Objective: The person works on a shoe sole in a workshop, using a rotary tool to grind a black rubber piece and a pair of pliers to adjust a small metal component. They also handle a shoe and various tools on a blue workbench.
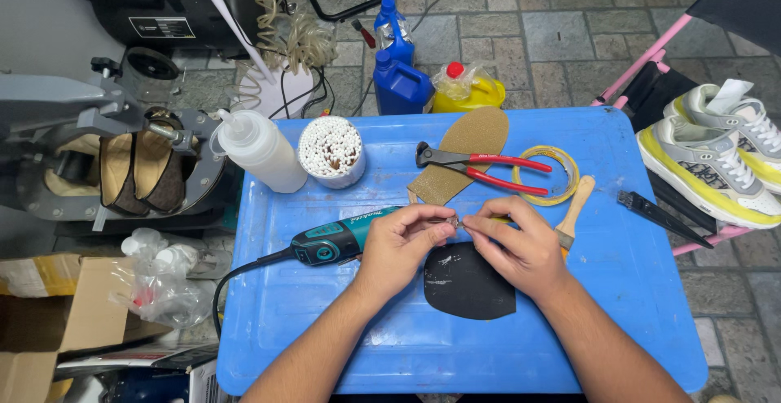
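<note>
A teal and black corded rotary tool (342, 239) is held at its front end over the blue plastic table (634, 305), just left of table centre. The left hand (400, 244) is wrapped around the tool's nose; the right hand (521, 244) is pinched on the small metal tip (457, 223) at the collet. The tool is judged rigid and moderately heavy, with a trailing cord; it is best gripped at the rubbery body, not the fragile bit. A black rubber sole piece (468, 283) lies under the hands, judged thin and flexible. Beyond the tool, a tan cork insole (464, 149), red-handled pincers (480, 167), a yellow tape roll (558, 177) and a wooden brush handle (576, 205) are seen. A white squeeze bottle (259, 149) and a cup of cotton swabs (330, 151) stand at the table's far left. Blue jugs (399, 82) and a yellow bagged can (468, 87) sit behind the table; labels are too small to tell.
</note>
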